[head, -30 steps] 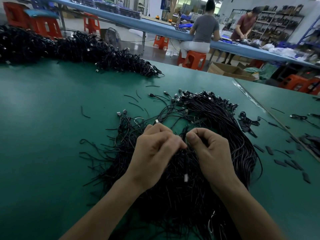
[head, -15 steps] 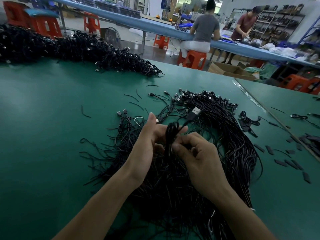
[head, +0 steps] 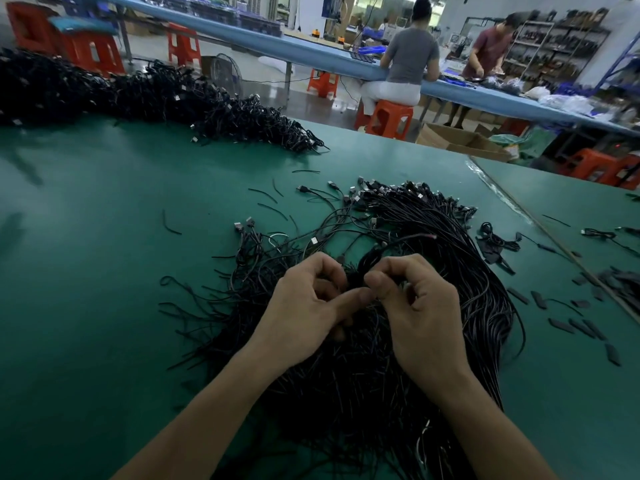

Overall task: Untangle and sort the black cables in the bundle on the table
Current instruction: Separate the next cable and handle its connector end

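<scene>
Your left hand (head: 311,306) and right hand (head: 420,306) both pinched one looped cable (head: 401,241) above the bundle (head: 478,289) toward the table's (head: 104,271) near edge, mid-untangling; next called for drawing it free slowly.

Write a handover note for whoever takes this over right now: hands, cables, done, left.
Left hand: fingers curled, pinching a thin black cable over the middle of the bundle.
Right hand: pinching the same cable, close beside the left.
The tangled bundle of black cables lies on the green table, plugs fanned at its far end. A large heap of black cables lies far left.
Done: one cable partly raised.
Left: free and sort it, then nearly the whole bundle.
</scene>
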`<state>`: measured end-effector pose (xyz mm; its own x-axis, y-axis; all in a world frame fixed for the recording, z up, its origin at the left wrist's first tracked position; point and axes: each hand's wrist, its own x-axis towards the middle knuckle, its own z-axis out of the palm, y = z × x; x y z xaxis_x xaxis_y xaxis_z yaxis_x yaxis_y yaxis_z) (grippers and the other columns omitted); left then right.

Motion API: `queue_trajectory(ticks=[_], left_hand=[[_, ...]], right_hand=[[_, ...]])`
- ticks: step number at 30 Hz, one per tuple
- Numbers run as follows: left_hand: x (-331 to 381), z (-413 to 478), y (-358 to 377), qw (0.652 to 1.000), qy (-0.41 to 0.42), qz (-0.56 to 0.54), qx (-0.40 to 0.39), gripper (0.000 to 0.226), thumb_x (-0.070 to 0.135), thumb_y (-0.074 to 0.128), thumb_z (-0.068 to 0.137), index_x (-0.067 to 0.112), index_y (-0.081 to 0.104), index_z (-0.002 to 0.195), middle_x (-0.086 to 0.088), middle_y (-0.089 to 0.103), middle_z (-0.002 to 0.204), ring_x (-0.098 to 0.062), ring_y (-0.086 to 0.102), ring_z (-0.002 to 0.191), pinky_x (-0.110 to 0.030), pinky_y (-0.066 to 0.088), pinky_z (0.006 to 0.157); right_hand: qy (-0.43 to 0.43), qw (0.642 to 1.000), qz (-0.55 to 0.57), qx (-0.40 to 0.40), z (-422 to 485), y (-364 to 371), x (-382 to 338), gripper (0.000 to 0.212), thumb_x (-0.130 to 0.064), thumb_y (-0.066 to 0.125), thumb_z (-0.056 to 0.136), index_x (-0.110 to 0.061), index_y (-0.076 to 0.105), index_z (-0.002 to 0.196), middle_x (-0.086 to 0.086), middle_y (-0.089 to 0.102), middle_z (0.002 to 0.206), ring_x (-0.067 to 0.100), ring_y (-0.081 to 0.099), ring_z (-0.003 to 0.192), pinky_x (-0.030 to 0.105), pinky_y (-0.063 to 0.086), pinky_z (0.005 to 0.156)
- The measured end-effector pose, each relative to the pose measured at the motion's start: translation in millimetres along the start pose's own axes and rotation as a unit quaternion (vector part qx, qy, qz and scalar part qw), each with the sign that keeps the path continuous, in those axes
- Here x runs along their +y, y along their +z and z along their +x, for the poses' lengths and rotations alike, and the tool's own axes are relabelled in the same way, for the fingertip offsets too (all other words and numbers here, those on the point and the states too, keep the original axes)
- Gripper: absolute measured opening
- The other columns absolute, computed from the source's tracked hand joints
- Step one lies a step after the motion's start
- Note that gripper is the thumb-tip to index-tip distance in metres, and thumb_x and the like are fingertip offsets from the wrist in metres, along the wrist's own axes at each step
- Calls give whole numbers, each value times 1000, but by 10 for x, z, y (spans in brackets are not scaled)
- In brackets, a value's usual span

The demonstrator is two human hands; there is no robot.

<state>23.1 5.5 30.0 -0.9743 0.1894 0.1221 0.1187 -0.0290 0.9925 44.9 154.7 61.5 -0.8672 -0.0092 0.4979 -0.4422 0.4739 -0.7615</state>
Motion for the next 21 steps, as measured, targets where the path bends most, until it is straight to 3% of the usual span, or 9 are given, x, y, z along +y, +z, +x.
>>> queue_trajectory(ticks=[3, 5, 8, 11, 13, 16, 18, 21], left_hand=[[40, -7, -19, 997, -24, -74, -27, 30, 23, 78, 82, 6, 58, 96, -11, 73, 74, -21, 70, 61, -25, 54, 54], [61, 12, -42, 988, -38, -149, -25, 8, 4, 64, 93, 1, 61, 100, -11, 73, 81, -20, 71, 71, -27, 58, 65], [83, 42, -49, 964, -76, -253, -12, 21, 22, 54, 82, 11, 69, 93, -8, 71, 83, -18, 69, 75, -34, 60, 73], [32, 39, -76, 993, -17, -117, 3, 17, 34, 77, 80, 22, 72, 92, -2, 76, 87, -16, 72, 81, -27, 58, 75], [15, 51, -111, 996, 1, -87, 1, 18, 21, 82, 79, 23, 73, 93, -6, 77, 88, -17, 74, 79, -21, 56, 71], [-31, 98, -194, 1000, 25, -3, 12, 22, 10, 81, 80, 28, 74, 92, -2, 78, 87, -18, 74, 79, -25, 58, 74], [-58, 156, -287, 996, 24, 44, 69, 23, 11, 82, 79, 28, 73, 92, 4, 78, 88, -13, 74, 79, -30, 57, 79], [-129, 318, -503, 978, 8, 72, 198, 30, 14, 84, 77, 32, 68, 96, 7, 77, 87, -7, 74, 78, -34, 56, 80]], right_hand=[[2, 1000, 24, -17, -26, 30, 13, 27, -4, 67, 90, -29, 65, 80, -9, 62, 80, -3, 60, 72, 4, 43, 62], [5, 999, 16, -31, -33, 48, 18, 33, -5, 68, 90, -35, 64, 78, -11, 63, 82, -3, 60, 75, 4, 43, 64], [7, 999, -9, -42, -25, 57, 46, 32, -9, 69, 90, -38, 64, 77, -15, 63, 87, -3, 60, 80, 4, 41, 67], [33, 997, 5, -67, -28, 73, 96, 22, -16, 68, 91, -37, 67, 84, -16, 64, 88, 1, 62, 82, 8, 45, 68], [71, 993, 25, -96, -30, 74, 145, 11, -23, 69, 90, -34, 70, 88, -16, 67, 87, 3, 64, 81, 12, 48, 68], [123, 984, 36, -122, 17, 11, 289, 5, -25, 71, 89, -31, 71, 90, -12, 70, 79, 0, 63, 72, 14, 49, 66], [160, 982, -12, -103, 67, -80, 459, 6, -27, 67, 92, -30, 68, 98, -8, 70, 82, 3, 64, 73, 16, 51, 67], [225, 960, -145, -87, 108, -270, 782, 17, -23, 58, 99, -22, 65, 115, -2, 69, 104, 12, 64, 93, 22, 48, 80]])
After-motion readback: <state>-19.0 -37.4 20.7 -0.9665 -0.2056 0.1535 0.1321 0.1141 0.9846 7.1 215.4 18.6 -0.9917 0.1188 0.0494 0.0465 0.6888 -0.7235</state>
